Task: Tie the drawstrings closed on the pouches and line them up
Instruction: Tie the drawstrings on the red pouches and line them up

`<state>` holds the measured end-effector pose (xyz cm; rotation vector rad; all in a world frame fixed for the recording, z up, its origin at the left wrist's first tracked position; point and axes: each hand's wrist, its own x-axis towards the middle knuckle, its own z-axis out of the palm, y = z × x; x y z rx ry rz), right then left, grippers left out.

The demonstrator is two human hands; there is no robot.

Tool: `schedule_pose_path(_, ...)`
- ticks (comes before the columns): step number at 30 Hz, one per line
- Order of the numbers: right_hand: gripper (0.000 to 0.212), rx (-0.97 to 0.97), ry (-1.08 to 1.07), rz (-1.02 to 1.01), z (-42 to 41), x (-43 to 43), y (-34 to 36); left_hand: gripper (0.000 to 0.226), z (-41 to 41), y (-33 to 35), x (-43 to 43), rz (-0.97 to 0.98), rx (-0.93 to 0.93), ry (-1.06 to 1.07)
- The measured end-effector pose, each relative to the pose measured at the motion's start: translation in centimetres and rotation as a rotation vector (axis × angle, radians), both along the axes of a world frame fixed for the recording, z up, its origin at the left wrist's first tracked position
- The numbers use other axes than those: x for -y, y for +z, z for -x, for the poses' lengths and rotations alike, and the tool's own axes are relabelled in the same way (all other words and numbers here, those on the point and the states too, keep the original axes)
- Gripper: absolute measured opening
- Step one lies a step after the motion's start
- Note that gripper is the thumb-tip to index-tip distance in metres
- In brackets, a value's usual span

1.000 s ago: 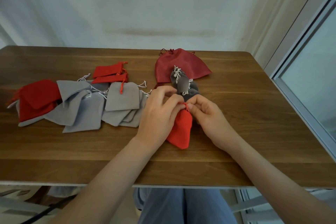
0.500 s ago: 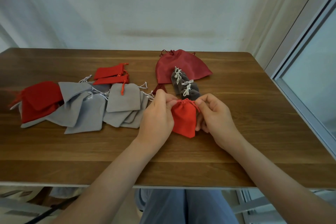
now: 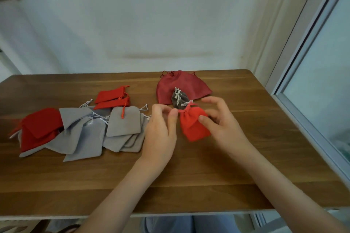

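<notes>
early on — red pouch (image 3: 195, 128) mid-tie
left hand (image 3: 161, 130) pinches its drawstring (image 3: 182, 112), right hand (image 3: 222, 125) grips it — tied grey pouches (image 3: 179, 98) behind, flat pile (image 3: 85, 134) left to do

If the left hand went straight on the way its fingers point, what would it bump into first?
Probably the large dark red pouch, lying flat just beyond the left hand; the tied grey pouches sit slightly right of that line. Depth is hard to judge.

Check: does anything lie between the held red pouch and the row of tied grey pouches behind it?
Nothing visible does. The red pouch, pinched at its string by the left hand and gripped at its body by the right hand, has its neck right beside the tied grey pouches.
</notes>
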<state>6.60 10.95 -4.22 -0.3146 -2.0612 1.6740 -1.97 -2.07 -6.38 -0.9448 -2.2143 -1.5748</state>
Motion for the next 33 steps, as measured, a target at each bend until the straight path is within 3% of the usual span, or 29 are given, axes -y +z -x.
schedule_pose_path(6,0.015,0.093,-0.226,0.044,1.8,-6.4,1.3,0.034,1.1,1.8,-1.7,-0.085,0.112,0.002)
schedule_pose_path(11,0.012,0.174,-0.313,0.102,5.6,-9.1,-1.1,0.005,4.0,2.0,-3.1,0.146,0.156,0.091)
schedule_pose_path(15,0.010,0.163,-0.304,0.090,8.3,-9.5,-2.0,0.014,5.2,1.4,-3.3,0.221,0.147,0.075)
schedule_pose_path(18,0.016,0.238,-0.309,-0.063,9.5,-9.6,-2.8,0.020,6.2,0.6,-3.0,0.242,0.154,0.076)
schedule_pose_path(23,0.034,0.379,-0.345,-0.501,9.9,-9.1,-3.2,0.024,7.3,0.0,-2.4,0.346,0.134,0.104)
schedule_pose_path(28,0.034,0.333,-0.398,-0.538,9.3,-8.0,-2.1,0.041,7.2,0.7,-1.1,0.531,0.056,0.112)
schedule_pose_path(33,0.036,0.221,-0.334,-0.602,8.9,-5.4,0.0,0.043,7.1,1.2,1.6,0.823,-0.040,0.361)
